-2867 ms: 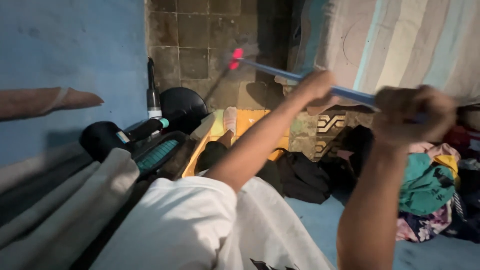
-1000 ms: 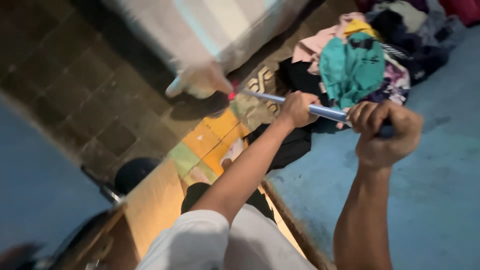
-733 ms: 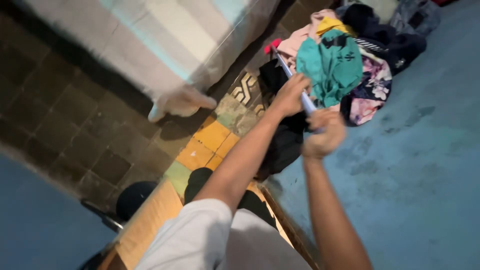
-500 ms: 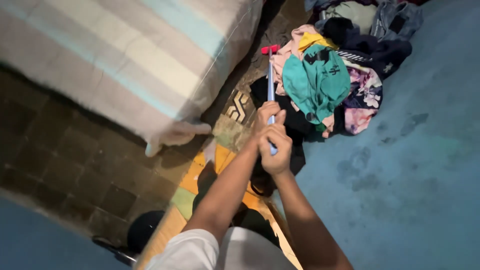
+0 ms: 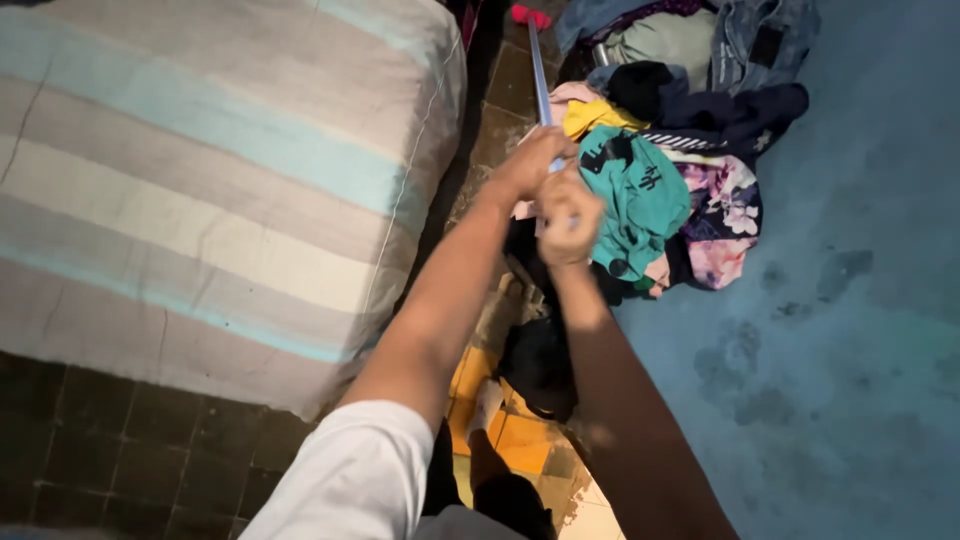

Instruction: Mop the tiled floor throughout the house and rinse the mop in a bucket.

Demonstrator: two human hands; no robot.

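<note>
Both my hands grip a long blue stick that has a pink-red end at the top of the view. My left hand holds the stick farther along; my right hand is closed on it just behind. The stick points away from me along the gap between a striped mattress and a pile of clothes. The pink end lies on the tiled floor beside the mattress corner. A teal garment lies right of my hands.
The blue wall surface fills the right side. Dark brown floor tiles run under the mattress, with yellow patterned tiles below me. A dark garment lies near my socked foot.
The view swung from the wall and floor to the mattress and clothes. The stick turned from pointing left to pointing straight ahead, its pink end moving farther along the gap; my hands came together.
</note>
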